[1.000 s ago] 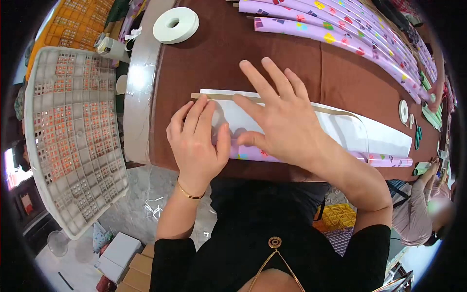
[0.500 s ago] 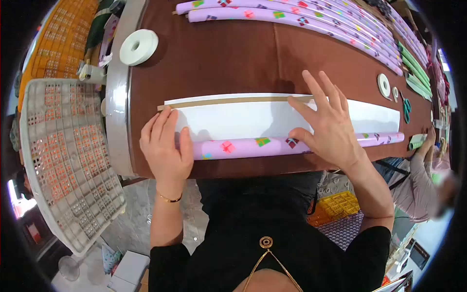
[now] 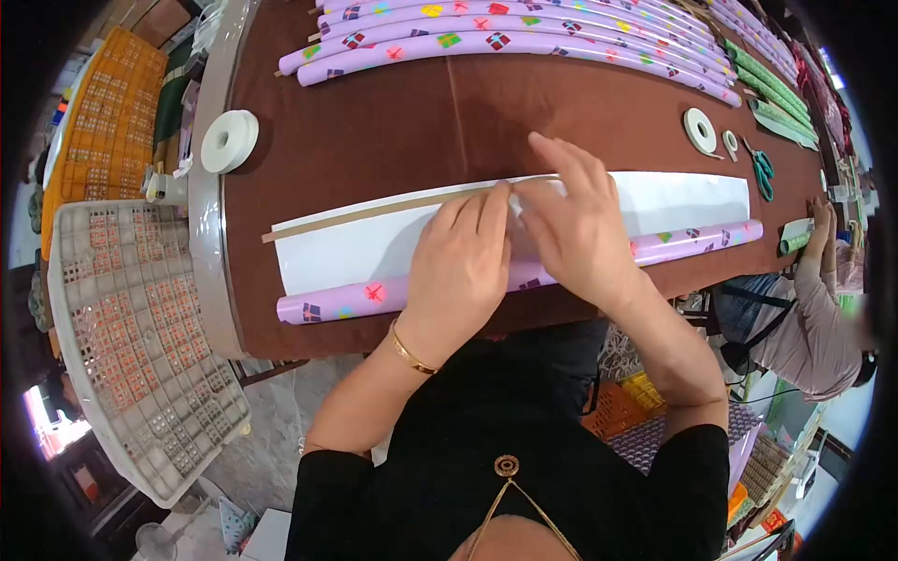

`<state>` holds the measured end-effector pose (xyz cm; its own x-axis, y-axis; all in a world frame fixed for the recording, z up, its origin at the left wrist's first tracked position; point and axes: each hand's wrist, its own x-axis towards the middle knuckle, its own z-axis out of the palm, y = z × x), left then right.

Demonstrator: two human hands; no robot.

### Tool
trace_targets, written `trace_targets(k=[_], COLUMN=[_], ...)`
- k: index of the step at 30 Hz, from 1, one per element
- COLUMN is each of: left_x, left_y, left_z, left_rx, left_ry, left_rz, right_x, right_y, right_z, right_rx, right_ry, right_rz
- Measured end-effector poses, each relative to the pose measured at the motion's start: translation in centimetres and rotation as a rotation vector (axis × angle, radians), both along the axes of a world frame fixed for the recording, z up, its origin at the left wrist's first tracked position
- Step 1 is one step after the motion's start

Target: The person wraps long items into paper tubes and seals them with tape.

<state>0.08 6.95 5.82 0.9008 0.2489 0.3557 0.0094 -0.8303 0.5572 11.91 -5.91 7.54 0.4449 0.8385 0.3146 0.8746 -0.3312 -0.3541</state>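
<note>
A partly rolled sheet of wrapping paper [image 3: 702, 240] lies across the table before me, lilac with gift-box prints outside and white inside. Along its far edge runs a narrow brown strip [image 3: 355, 217]. My left hand [image 3: 458, 257] is at the middle of the sheet, its fingers drawn together with the tips on the strip. Close beside it, my right hand [image 3: 585, 234] has its fingers apart, with thumb and index finger near the left fingertips. The exact contact between the fingertips and the strip is partly hidden.
Several lilac rolls [image 3: 524, 42] lie at the back, with green rolls [image 3: 767, 89] to the right. White tape rolls [image 3: 229, 142] and teal-handled scissors [image 3: 764, 173] are on the brown tabletop [image 3: 374, 122]. A plastic crate [image 3: 140, 327] stands left. A co-worker [image 3: 795, 327] sits at right.
My left hand has moved right from the sheet's left end to its middle. My right hand has shifted slightly left, bringing both hands together. The camera view has shifted too.
</note>
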Motion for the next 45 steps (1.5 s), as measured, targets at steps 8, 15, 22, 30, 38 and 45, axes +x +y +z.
trace_targets(k=[8,15,22,30,38,45], left_x=[-0.4,-4.6,-5.5,-5.5,-5.3,-5.3], left_y=[-0.3,0.8,1.2,1.2,1.2,1.2], left_z=[0.1,1.0,1.2,0.8,1.2,1.2], left_rx=[0.092,0.074,0.139,0.192,0.165,0.162], left_ry=[0.038,0.178,0.25,0.3,0.31,0.306], left_rz=[0.005,0.042,0.046,0.019,0.028,0.035], right_x=[2.3,4.2,6.8,9.0,8.9,9.4], right_y=[1.1,-3.3,-7.6,-9.4,-9.0,-8.6], right_z=[1.8,2.7,3.1,2.4,1.4,0.9], right_rx=[-0.209,-0.304,-0.274,-0.261,-0.235,-0.269], right_ry=[0.5,0.896,0.872,0.568,0.549,0.514], right_rz=[-0.379,-0.26,-0.421,-0.559,-0.594,-0.579])
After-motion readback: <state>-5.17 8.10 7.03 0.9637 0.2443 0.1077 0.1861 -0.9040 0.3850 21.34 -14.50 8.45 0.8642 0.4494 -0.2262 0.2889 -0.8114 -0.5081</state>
